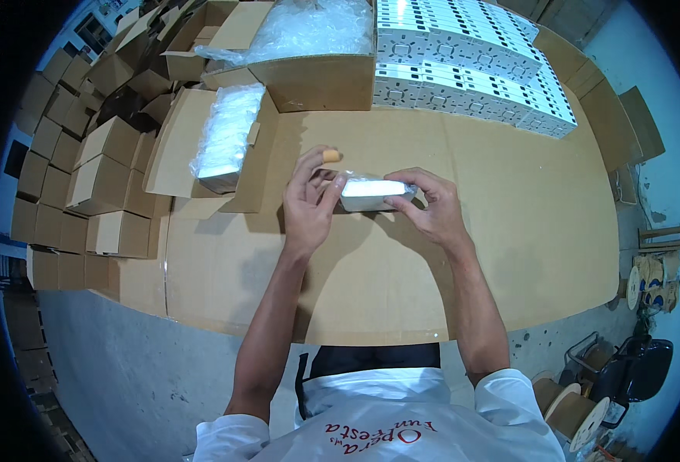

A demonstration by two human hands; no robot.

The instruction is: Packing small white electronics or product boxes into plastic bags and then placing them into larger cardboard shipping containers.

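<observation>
Here, one small white box (pixel 372 194) in clear plastic wrap sits clamped between the left hand (pixel 309 202) and right hand (pixel 431 206), fingers curled on its two ends, thumbs beneath, above the cardboard-covered table (pixel 509 231). Beyond the left fingertips lies one open carton (pixel 217 146) with wrapped boxes; past the right fingertips, two rows of white boxes (pixel 471 73).

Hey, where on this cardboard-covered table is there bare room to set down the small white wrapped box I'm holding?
The widest bare stretch of the cardboard sheet lies right of the right hand, below the rows of white boxes. Another free patch lies near the left hand, toward the table's near edge. The far left is crowded: the wrapped stack, the open carton and the brown boxes.
</observation>
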